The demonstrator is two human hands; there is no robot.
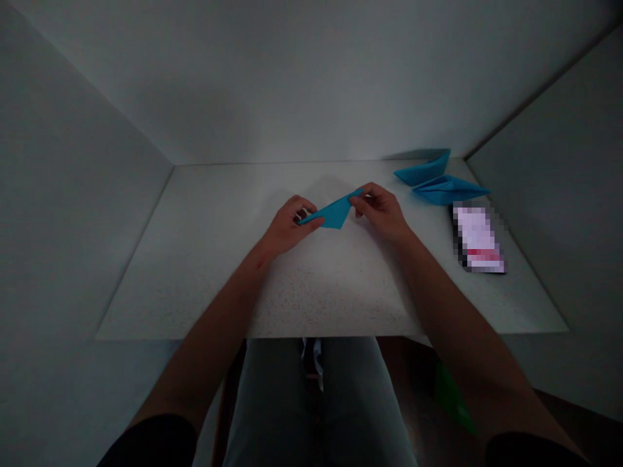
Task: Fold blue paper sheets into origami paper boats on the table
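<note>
I see the left hand (287,228) pinching the lower left tip of a folded, pointed blue paper piece (335,213), held above the white speckled tabletop (204,259), while the right hand (387,213) closes thumb and fingers on its raised right tip. I judge this two-handed handling, calling next for a light, even grip that spares the creases. Farther right lie two folded blue paper shapes (422,172) (450,191) and a dark-edged phone (479,240).

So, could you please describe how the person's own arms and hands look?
The left hand and right hand wear no gloves. Both wrists lack a watch or bracelet. Dark, almost black sleeves leave the forearms bare.
</note>
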